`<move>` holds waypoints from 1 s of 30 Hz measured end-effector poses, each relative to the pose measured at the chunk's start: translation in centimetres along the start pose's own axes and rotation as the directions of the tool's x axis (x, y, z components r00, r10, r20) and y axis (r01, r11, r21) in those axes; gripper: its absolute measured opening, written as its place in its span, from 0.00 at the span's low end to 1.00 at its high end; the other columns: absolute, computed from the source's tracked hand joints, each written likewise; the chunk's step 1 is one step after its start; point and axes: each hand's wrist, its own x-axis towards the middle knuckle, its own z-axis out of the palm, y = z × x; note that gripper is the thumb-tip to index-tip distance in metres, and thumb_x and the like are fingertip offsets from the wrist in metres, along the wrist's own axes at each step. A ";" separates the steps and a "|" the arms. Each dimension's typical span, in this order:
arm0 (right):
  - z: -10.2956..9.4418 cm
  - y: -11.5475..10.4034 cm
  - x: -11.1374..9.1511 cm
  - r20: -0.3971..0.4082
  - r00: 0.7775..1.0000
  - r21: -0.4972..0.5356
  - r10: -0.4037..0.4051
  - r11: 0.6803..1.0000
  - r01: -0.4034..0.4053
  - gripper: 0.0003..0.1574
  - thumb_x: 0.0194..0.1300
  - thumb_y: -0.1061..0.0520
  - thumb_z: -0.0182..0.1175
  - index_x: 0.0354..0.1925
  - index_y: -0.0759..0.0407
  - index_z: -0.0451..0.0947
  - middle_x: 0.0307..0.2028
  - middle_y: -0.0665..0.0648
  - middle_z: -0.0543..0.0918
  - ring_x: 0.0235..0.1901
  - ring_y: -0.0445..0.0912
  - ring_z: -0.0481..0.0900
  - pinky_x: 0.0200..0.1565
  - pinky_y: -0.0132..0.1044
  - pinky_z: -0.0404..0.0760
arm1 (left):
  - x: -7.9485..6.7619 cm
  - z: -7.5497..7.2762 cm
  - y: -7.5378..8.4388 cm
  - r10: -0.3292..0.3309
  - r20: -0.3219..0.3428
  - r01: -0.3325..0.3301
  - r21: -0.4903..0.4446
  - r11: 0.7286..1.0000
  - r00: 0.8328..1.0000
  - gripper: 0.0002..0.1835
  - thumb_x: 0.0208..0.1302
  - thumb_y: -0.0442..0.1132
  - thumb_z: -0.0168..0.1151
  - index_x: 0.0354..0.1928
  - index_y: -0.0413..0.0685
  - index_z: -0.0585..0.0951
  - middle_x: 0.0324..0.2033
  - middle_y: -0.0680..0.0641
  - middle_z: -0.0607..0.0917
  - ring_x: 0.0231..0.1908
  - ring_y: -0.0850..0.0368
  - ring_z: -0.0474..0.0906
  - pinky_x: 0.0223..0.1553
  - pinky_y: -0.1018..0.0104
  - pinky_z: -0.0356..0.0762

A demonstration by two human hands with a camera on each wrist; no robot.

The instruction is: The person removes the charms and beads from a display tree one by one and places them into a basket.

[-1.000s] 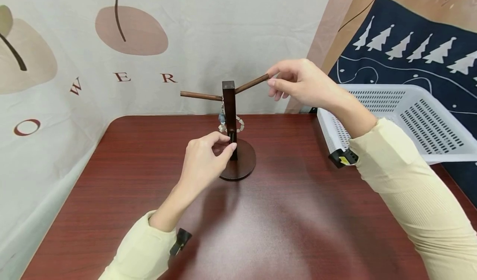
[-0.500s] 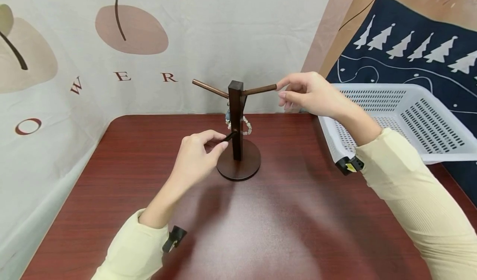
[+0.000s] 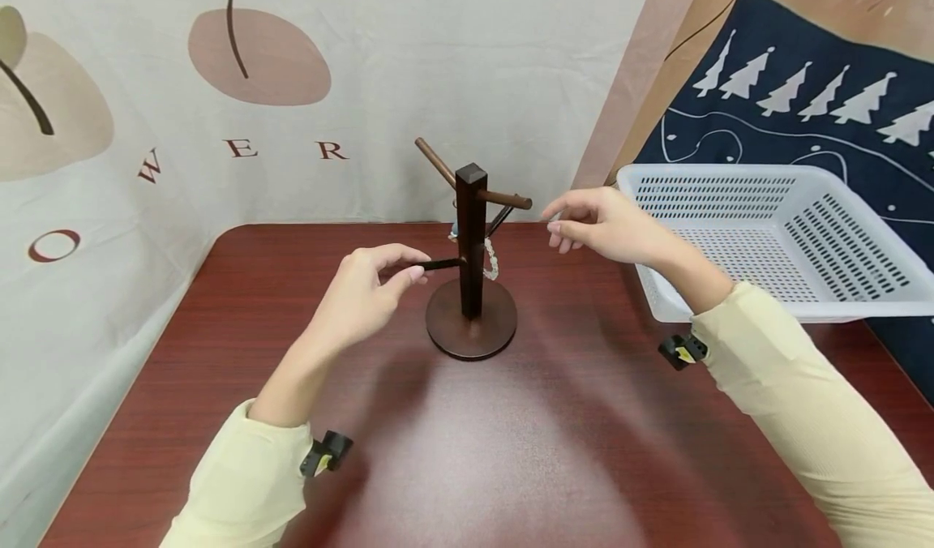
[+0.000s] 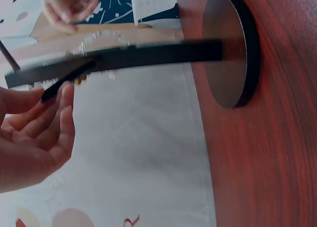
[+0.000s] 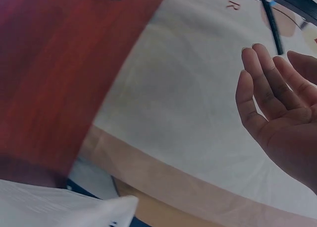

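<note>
A dark wooden jewelry stand (image 3: 470, 248) rises upright from its round base (image 3: 467, 341), with pegs sticking out of the post at different heights. My left hand (image 3: 365, 293) pinches the end of a lower peg (image 3: 441, 263) between thumb and fingers; the left wrist view shows this pinch on the dark peg (image 4: 67, 82) too. Just right of an upper peg (image 3: 508, 199), my right hand (image 3: 606, 224) hangs with loosely bent fingers, holding nothing. A clear beaded bracelet (image 3: 492, 260) dangles behind the post, partly hidden by it, with a bit of blue showing at the other side.
The stand is on a reddish-brown table (image 3: 452, 451). A white perforated plastic basket (image 3: 861, 309) sits at the back right, beyond my right forearm. Behind the table hangs a pale printed cloth (image 3: 438, 62), with a navy tree-patterned cloth (image 3: 788, 143) to the right.
The stand has turned, its lower peg swinging from the front round to the left with my left hand. My right hand has come away from the upper peg and sunk lower.
</note>
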 end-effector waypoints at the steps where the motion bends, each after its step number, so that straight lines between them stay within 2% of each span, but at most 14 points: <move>1: 0.2 0.2 -0.1 0.009 1.000 0.001 0.007 1.000 -0.007 0.11 0.64 0.66 0.53 0.44 0.69 0.76 0.28 0.60 0.82 0.28 0.49 0.80 0.34 0.37 0.78 | 0.1 -0.2 -0.1 -0.001 0.013 0.002 -0.006 1.000 1.000 0.08 0.63 0.30 0.54 0.41 0.40 0.81 0.32 0.46 0.84 0.34 0.55 0.78 0.31 0.63 0.66; 8: 1.7 0.9 -0.8 0.056 0.998 0.022 0.043 0.999 -0.044 0.10 0.64 0.64 0.54 0.43 0.67 0.77 0.30 0.60 0.82 0.29 0.49 0.80 0.37 0.42 0.77 | 0.6 -1.0 -0.9 -0.022 0.069 0.025 -0.048 0.999 0.997 0.09 0.65 0.32 0.53 0.43 0.41 0.81 0.32 0.46 0.84 0.36 0.56 0.79 0.34 0.62 0.64; 12: 2.8 1.3 -0.8 0.072 0.997 0.032 0.038 0.999 -0.040 0.09 0.63 0.64 0.55 0.42 0.66 0.78 0.29 0.60 0.82 0.29 0.49 0.80 0.37 0.44 0.77 | 0.8 -1.2 -1.1 -0.031 0.077 0.035 -0.053 0.998 0.997 0.09 0.65 0.32 0.53 0.43 0.41 0.81 0.32 0.46 0.84 0.37 0.57 0.79 0.36 0.62 0.64; 19: 4.6 1.6 -0.6 0.104 0.994 0.074 0.024 0.997 -0.032 0.09 0.63 0.63 0.56 0.41 0.65 0.78 0.28 0.59 0.82 0.28 0.48 0.81 0.35 0.41 0.78 | 1.1 -1.3 -1.2 -0.059 0.082 0.065 -0.068 0.996 0.995 0.10 0.66 0.34 0.53 0.43 0.42 0.81 0.34 0.46 0.85 0.39 0.55 0.80 0.38 0.62 0.64; 23: 5.4 1.6 -0.3 0.115 0.993 0.115 0.010 0.993 -0.023 0.09 0.62 0.63 0.57 0.41 0.66 0.78 0.28 0.59 0.82 0.29 0.50 0.81 0.36 0.45 0.78 | 1.1 -1.2 -1.2 -0.070 0.085 0.077 -0.080 0.994 0.994 0.10 0.65 0.34 0.53 0.43 0.42 0.81 0.34 0.46 0.85 0.41 0.52 0.80 0.40 0.61 0.66; 27: 6.0 1.3 0.0 0.126 0.992 0.172 -0.014 0.985 -0.008 0.09 0.62 0.63 0.58 0.40 0.66 0.78 0.28 0.60 0.81 0.29 0.54 0.80 0.36 0.43 0.78 | 1.1 -1.2 -1.1 -0.077 0.083 0.083 -0.072 0.994 0.994 0.09 0.65 0.33 0.53 0.43 0.42 0.81 0.34 0.46 0.85 0.41 0.51 0.80 0.40 0.61 0.66; 30: 6.3 1.0 0.2 0.121 0.992 0.182 -0.025 0.983 0.002 0.09 0.62 0.62 0.58 0.40 0.65 0.78 0.28 0.60 0.81 0.29 0.54 0.80 0.35 0.39 0.78 | 1.1 -1.2 -1.1 -0.080 0.082 0.086 -0.068 0.994 0.993 0.10 0.65 0.33 0.53 0.43 0.42 0.81 0.34 0.46 0.85 0.41 0.52 0.80 0.40 0.62 0.66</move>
